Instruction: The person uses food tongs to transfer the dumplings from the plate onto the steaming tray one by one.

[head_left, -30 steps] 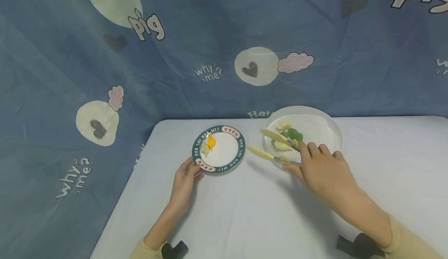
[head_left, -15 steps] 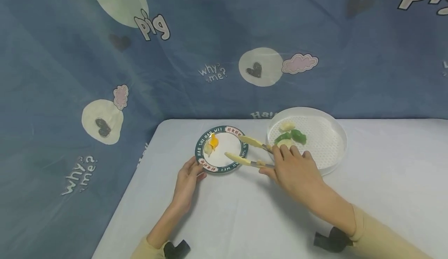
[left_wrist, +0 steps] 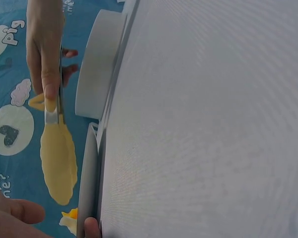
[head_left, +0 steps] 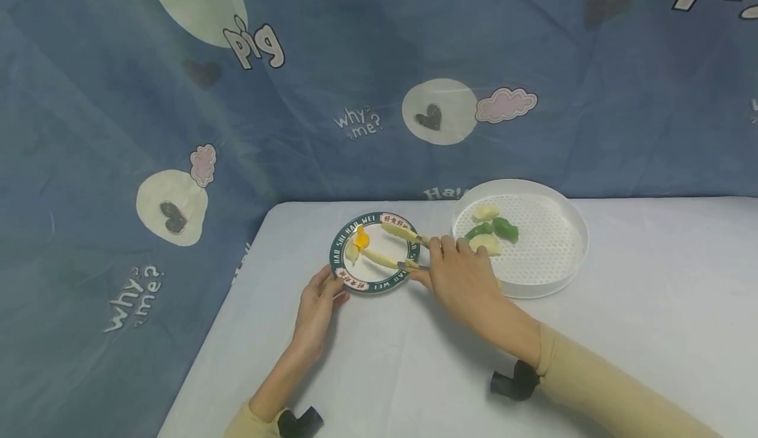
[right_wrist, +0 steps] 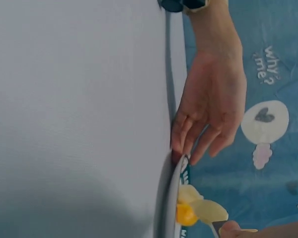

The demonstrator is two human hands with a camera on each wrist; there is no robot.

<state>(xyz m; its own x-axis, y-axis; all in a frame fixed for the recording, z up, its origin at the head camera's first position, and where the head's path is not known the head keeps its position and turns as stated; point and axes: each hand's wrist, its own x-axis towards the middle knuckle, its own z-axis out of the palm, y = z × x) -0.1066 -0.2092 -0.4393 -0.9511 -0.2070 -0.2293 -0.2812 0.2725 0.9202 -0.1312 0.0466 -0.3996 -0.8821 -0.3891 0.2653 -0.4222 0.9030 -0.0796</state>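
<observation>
My right hand (head_left: 464,280) grips a pair of tongs (left_wrist: 58,158) with pale yellow, scallop-edged tips and metal arms. The tips are spread apart over the small round plate (head_left: 387,285), which has a green lettered rim. On the plate's left side lie an orange-yellow piece (head_left: 362,237) and a cream-coloured piece (head_left: 352,251); the lower tong tip comes right up to them. My left hand (head_left: 316,306) holds the plate's near-left rim, with a fingertip (left_wrist: 92,228) showing at its underside in the left wrist view.
A white round tray (head_left: 556,254) with a dimpled base stands right of the plate. In its left part are pale yellow pieces (head_left: 485,244) and green pieces (head_left: 505,229). A patterned blue cloth (head_left: 296,129) hangs behind the white-covered table (head_left: 379,372).
My right hand has carried the spread tongs leftward from over the white tray to over the plate. The left hand has stayed at the plate's rim.
</observation>
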